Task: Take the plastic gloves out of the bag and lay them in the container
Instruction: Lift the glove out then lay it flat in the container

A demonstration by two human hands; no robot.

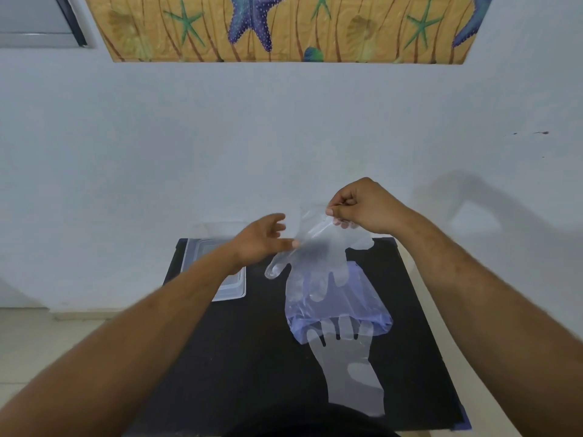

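- Facing us is a pale blue wall (284,127) with a starfish hanging (284,26) up top.
- We are working over a black tabletop (246,357).
- We are leaving a clear container (232,287) lying at its far left.
- We are keeping the bluish bag (362,307) mid-table, one flat plastic glove (353,373) poking out toward us.
- We are pinching a second glove (315,257) at its cuff with our right hand (362,206), hanging above the bag.
- We are spreading our left hand (262,238) loosely, fingertips touching that glove.

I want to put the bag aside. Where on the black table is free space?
Free: the near-left black table, between the clear container and the flat glove. Also a strip right of the purple bag. Crowded: the far middle, where both hands hold a glove.
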